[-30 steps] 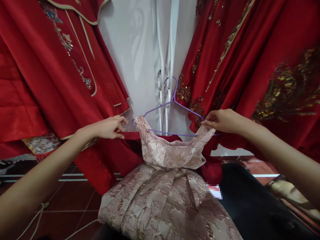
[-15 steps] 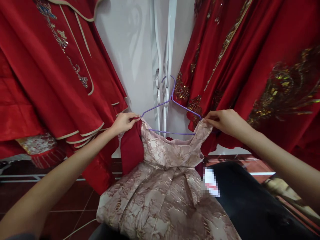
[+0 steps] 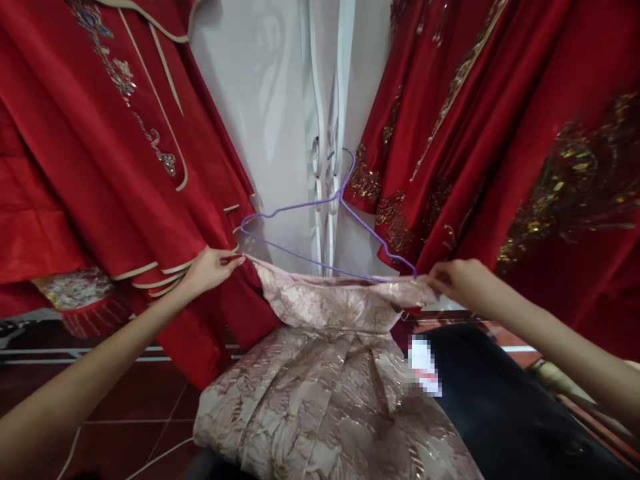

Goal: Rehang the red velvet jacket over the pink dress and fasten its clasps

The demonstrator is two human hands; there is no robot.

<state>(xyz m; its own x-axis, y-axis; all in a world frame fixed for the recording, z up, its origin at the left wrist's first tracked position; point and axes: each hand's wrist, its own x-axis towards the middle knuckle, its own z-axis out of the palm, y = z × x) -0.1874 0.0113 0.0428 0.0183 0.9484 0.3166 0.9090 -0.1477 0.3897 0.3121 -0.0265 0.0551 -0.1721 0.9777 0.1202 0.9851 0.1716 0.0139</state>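
A pink and gold patterned dress (image 3: 320, 393) lies across the lap, its neckline stretched wide. My left hand (image 3: 213, 268) pinches the left shoulder strap between thumb and fingers. At the other side my right hand (image 3: 457, 277) grips the right strap. A purple hanger (image 3: 295, 205) stands tilted above the neckline, its hook pointing up. Its left end is free of the dress, while the right end sits at the right strap and is partly hidden there. Part of the bottom bar passes behind the neckline.
Red embroidered garments hang on the left (image 3: 150, 167) and right (image 3: 480, 133). Between them stands a white cabinet (image 3: 260, 100) with curved handles. To the right of the dress is a dark surface (image 3: 500, 393); a cable (image 3: 160, 459) crosses the tiled floor (image 3: 125, 433).
Both hands have moved outward and down, pulling the straps apart. The hanger's left end has come out of the left strap, and the hanger now leans lower on the right.
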